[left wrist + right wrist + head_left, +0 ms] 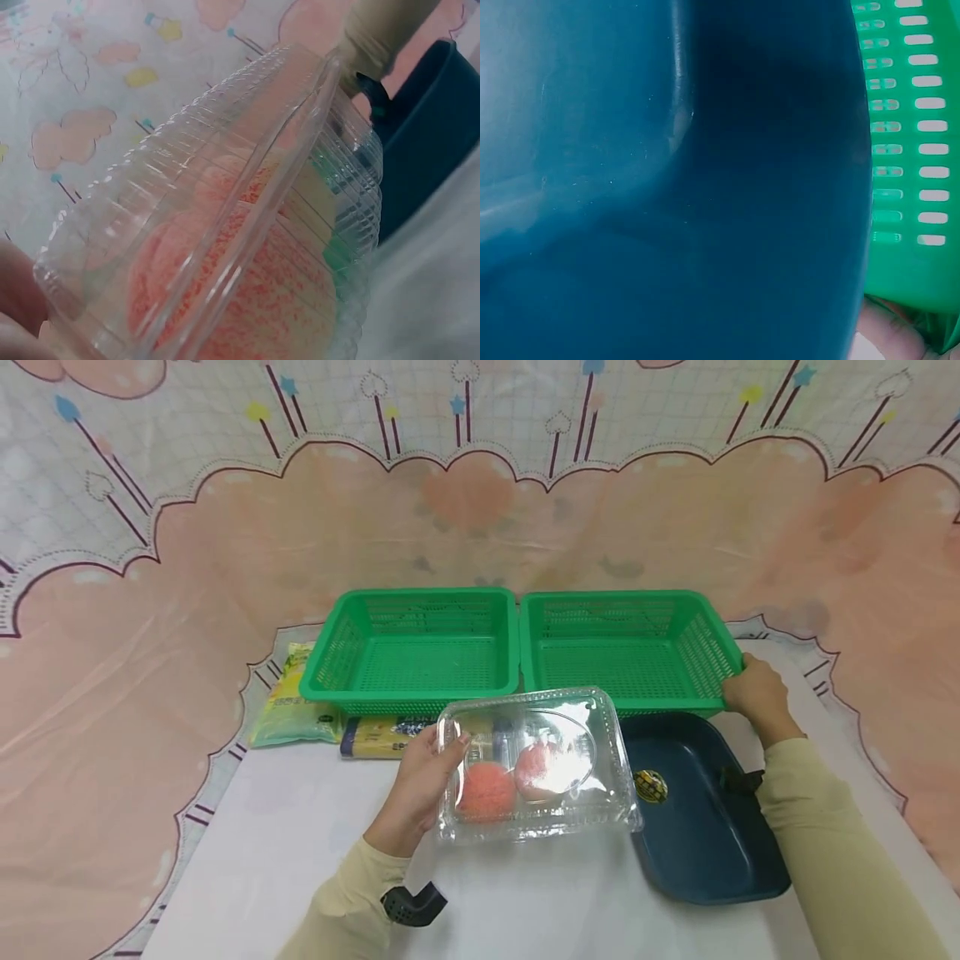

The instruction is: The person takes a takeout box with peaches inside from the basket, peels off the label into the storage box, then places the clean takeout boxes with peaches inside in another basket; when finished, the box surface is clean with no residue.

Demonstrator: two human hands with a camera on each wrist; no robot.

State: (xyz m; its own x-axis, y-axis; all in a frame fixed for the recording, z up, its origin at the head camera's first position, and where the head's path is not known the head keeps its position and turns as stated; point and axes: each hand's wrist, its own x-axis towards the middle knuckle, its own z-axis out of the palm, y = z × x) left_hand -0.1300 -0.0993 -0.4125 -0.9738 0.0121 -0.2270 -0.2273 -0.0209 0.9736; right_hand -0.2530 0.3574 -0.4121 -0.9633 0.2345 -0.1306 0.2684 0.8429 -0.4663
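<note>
My left hand [420,785] grips the left edge of a clear plastic clamshell box [585,814], thumb on top, and holds it tilted over the table. Inside the box are two round pink balls [487,792]; the left wrist view shows their rough, crumb-like coating [232,292]. At the front right corner of the right green basket [622,597], my right hand [759,697] holds the rim with curled fingers. Only part of that hand's fingers shows in the right wrist view, beside the basket wall [907,281].
A dark blue bin [705,852] lies under my right forearm, with a small black-and-yellow round item [649,786] in it. Another green basket [427,595] stands at the left. Near it lie a yellow-green bag [296,710] and a flat yellow packet [378,739].
</note>
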